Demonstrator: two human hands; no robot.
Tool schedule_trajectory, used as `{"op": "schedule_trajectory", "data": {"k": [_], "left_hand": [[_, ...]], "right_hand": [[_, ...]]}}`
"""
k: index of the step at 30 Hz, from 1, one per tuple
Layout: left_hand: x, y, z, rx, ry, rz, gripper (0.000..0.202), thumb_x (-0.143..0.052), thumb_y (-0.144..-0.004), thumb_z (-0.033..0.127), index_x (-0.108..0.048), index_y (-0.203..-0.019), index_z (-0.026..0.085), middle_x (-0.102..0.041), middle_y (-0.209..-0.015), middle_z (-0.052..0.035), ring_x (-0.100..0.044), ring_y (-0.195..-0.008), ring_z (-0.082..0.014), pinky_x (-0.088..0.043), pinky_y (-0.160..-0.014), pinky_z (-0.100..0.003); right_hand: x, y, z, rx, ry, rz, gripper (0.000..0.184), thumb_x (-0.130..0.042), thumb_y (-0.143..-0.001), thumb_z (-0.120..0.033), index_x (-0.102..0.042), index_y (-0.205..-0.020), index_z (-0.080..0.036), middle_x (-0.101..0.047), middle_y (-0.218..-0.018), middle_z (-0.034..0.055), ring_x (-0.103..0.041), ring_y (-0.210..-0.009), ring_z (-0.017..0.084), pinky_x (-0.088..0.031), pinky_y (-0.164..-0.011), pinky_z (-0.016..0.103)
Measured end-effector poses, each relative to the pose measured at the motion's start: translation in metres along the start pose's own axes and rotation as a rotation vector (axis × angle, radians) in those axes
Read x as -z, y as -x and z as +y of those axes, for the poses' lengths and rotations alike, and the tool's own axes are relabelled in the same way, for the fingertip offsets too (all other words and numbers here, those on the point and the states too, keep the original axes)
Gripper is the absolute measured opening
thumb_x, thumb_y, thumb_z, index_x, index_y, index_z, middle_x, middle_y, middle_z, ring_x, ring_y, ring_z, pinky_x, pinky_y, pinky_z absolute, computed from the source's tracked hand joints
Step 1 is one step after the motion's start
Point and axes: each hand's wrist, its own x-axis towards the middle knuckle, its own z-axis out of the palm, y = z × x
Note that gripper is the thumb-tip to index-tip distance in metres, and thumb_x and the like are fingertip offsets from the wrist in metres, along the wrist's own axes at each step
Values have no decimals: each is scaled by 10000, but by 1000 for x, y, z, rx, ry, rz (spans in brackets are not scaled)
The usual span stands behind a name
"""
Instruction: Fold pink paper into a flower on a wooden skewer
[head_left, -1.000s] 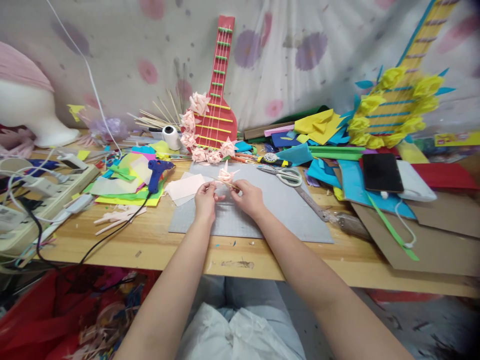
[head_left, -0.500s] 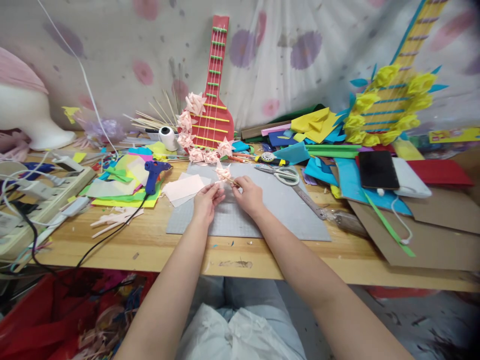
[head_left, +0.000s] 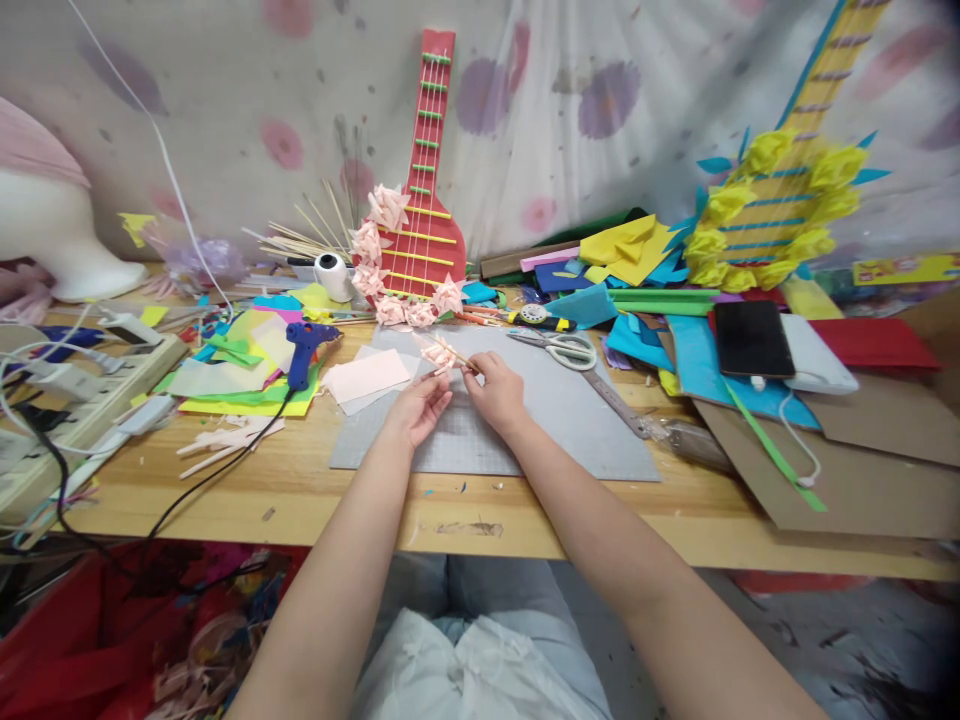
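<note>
Both hands meet over the grey cutting mat (head_left: 570, 430). My right hand (head_left: 493, 392) pinches a thin wooden stick that carries a small pale pink paper flower (head_left: 439, 353) at its tip. My left hand (head_left: 418, 407) is just left of it, palm turned up, its fingertips touching the underside of the flower and closed on the paper. Pale pink paper sheets (head_left: 366, 378) lie on the mat's left corner.
A blue glue gun (head_left: 306, 345) and coloured paper scraps lie at left, beside a power strip (head_left: 90, 385) with cables. Scissors (head_left: 559, 347), a phone (head_left: 752, 338) and cardboard (head_left: 862, 470) are at right. A red paper guitar (head_left: 424, 190) with pink flowers leans on the back wall.
The flower on its stick has dropped slightly and tilted left. My left hand has turned palm up and slid a little toward me, fingertips still at the flower.
</note>
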Motion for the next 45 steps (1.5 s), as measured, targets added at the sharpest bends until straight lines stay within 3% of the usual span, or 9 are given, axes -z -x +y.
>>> {"op": "schedule_trajectory", "data": {"k": [9, 20, 23, 28, 37, 39, 45], "left_hand": [[-7, 6, 0, 60, 13, -65, 79, -568, -710, 88, -594, -775, 123, -592, -579, 20, -549, -479, -21, -486, -495, -96], [-7, -3, 8, 33, 54, 2, 69, -518, -729, 35, -571, -714, 78, -559, -552, 25, -513, -424, -4, -466, -436, -87], [-12, 0, 11, 101, 76, 4, 98, -480, -751, 22, -564, -721, 62, -562, -570, 11, -513, -424, -3, -469, -438, -89], [-19, 11, 13, 302, 200, -117, 125, -442, -769, 26, -547, -727, 77, -537, -589, -1, -514, -425, -7, -470, -447, -89], [-24, 14, 16, 360, 403, -107, 125, -431, -805, 84, -498, -699, 82, -478, -532, 28, -452, -375, 17, -410, -395, -45], [-22, 8, 14, 309, 368, -106, 120, -433, -793, 67, -501, -696, 87, -483, -519, 29, -464, -383, 9, -408, -389, -51], [-15, -3, 4, -45, 135, 17, 78, -494, -726, 42, -549, -712, 96, -575, -563, 7, -560, -491, -37, -476, -471, -106]], "right_hand": [[2, 0, -3, 2, -62, 39, 144, -415, -793, -272, -534, -746, -206, -567, -763, 1, -516, -738, 117, -332, -608, 221], [1, -2, 1, -34, -127, 133, 125, -435, -770, -253, -537, -717, -204, -564, -738, -8, -496, -676, 108, -333, -599, 221], [2, -2, 0, -21, -129, 192, 115, -432, -766, -249, -521, -713, -199, -551, -717, -4, -480, -642, 107, -331, -582, 221], [5, -2, -4, 15, -119, 286, 113, -433, -764, -257, -495, -693, -195, -526, -686, -3, -461, -612, 102, -326, -567, 220], [6, -3, -3, 19, -96, 260, 107, -436, -764, -243, -512, -705, -196, -547, -701, -5, -499, -676, 108, -326, -571, 216], [6, -3, -2, 13, -82, 221, 109, -436, -765, -245, -523, -719, -199, -557, -724, -4, -507, -694, 109, -326, -576, 216], [3, -3, 0, -12, -21, 102, 124, -440, -766, -252, -556, -788, -213, -577, -778, -8, -521, -729, 114, -315, -566, 219]]}}
